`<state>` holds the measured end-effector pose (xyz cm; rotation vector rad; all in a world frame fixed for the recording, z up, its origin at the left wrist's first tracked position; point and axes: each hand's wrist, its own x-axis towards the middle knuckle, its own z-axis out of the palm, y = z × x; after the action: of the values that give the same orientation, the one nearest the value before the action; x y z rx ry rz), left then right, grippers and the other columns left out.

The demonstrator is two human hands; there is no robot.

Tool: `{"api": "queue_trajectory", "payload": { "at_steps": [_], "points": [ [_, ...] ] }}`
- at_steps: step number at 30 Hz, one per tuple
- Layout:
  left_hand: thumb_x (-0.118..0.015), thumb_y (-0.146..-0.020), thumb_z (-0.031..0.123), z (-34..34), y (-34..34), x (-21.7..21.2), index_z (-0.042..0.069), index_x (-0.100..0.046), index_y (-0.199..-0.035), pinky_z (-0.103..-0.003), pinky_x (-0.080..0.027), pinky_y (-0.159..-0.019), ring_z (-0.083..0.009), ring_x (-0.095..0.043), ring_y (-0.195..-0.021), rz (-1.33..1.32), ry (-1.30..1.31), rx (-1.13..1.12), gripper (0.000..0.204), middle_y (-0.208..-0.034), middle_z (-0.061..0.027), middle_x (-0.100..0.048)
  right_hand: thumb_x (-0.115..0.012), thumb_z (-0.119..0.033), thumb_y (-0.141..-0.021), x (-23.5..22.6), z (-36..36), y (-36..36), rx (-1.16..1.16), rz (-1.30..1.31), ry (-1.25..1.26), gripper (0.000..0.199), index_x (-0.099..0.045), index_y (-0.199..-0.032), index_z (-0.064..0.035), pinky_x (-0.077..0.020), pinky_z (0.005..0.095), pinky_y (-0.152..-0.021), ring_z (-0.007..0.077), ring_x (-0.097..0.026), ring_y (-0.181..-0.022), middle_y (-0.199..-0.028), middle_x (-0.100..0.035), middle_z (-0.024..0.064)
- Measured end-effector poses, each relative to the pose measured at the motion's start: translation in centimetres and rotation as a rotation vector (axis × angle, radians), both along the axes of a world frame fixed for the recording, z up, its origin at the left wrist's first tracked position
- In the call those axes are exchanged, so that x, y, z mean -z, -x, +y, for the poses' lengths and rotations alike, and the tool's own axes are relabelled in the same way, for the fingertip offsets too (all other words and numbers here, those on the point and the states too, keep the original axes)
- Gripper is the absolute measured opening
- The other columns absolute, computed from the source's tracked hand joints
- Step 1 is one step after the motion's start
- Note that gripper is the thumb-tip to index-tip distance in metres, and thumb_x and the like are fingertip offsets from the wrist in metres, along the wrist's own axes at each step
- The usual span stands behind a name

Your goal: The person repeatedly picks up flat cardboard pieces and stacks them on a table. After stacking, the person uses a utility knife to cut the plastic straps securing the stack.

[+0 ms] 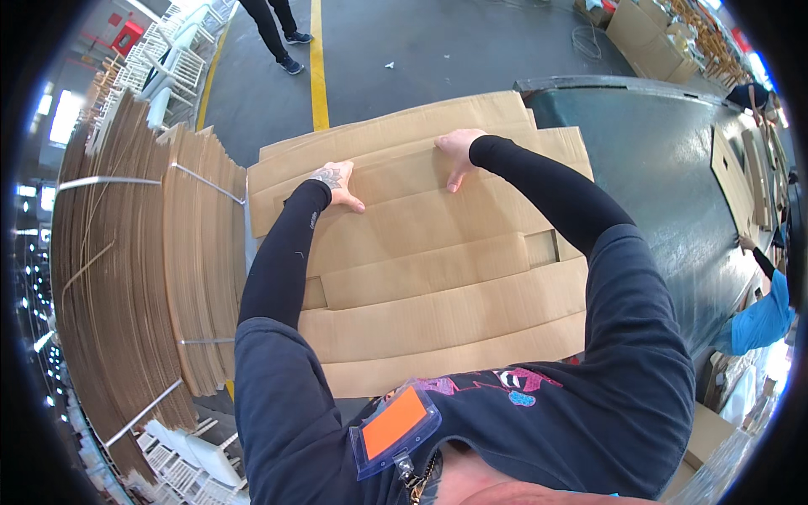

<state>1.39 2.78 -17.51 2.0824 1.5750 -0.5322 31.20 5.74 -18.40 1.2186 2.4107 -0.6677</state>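
Observation:
A stack of flattened brown cardboard boxes (404, 290) lies in front of me, with fold lines and cut slots across the top sheet. On its far left part rests my left hand (339, 183), thumb spread away from the fingers. My right hand (460, 156) lies on the cardboard farther right and slightly farther off, its thumb also apart from the fingers. Both touch the top of the stack, a gap of bare cardboard between them. Some fingertips are hard to make out. Black sleeves cover both forearms.
Tall strapped stacks of cardboard (126, 269) stand close on the left. A dark green table (648, 177) adjoins on the right, where a person in blue (762, 320) reaches toward cardboard. Another person's legs (278, 34) stand on the grey floor beyond, near a yellow line (318, 76).

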Motion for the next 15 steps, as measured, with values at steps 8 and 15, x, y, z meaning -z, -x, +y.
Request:
{"api": "queue_trajectory", "payload": {
  "at_steps": [8, 15],
  "points": [
    [-0.083, -0.066, 0.037, -10.3, -0.6, 4.1, 0.007, -0.056, -0.101, -0.045, -0.043, -0.09, -0.0292, -0.054, -0.108, 0.046, -1.116, 0.194, 0.053, -0.105, -0.0099, -0.058, -0.069, -0.022, -0.077, 4.3, -11.7, -1.9, 0.139, 0.398, -0.999, 0.021, -0.059, -0.093, -0.0124, -0.044, 0.0376, -0.081, 0.0211, -0.059, -0.088, -0.087, -0.06, 0.0043],
    [-0.081, -0.073, 0.04, -11.8, 0.6, 5.2, 0.01, -0.058, -0.105, -0.047, -0.042, -0.092, -0.0311, -0.056, -0.109, -0.004, -1.143, 0.086, 0.049, -0.109, -0.0114, -0.061, -0.07, -0.033, -0.078, 1.1, -9.9, -0.7, 0.121, 0.445, -0.794, 0.025, -0.057, -0.078, -0.0129, -0.0515, 0.0378, -0.069, 0.0224, -0.064, -0.074, -0.073, -0.059, 0.0026]
  ]
}}
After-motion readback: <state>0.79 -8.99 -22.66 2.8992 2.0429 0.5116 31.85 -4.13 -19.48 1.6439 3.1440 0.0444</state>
